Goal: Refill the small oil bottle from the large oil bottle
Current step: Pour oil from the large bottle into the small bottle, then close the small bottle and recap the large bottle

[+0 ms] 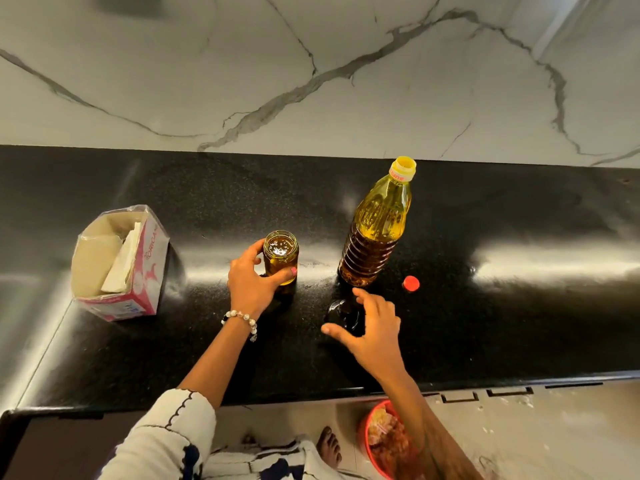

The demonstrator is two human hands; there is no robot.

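The small open glass oil bottle [281, 257], upright on the black countertop [519, 323], is grasped by the left hand [254, 282]. Just right of that grip, the tall yellow-capped plastic oil bottle [377, 226] stands ungripped. The right hand [372, 329] is spread, unclenched, over a black lid [343, 315].

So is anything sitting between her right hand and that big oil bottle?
Only the black lid, lying on the counter just under the right hand and in front of the large oil bottle. The red cap lies off to the side, out of the way.
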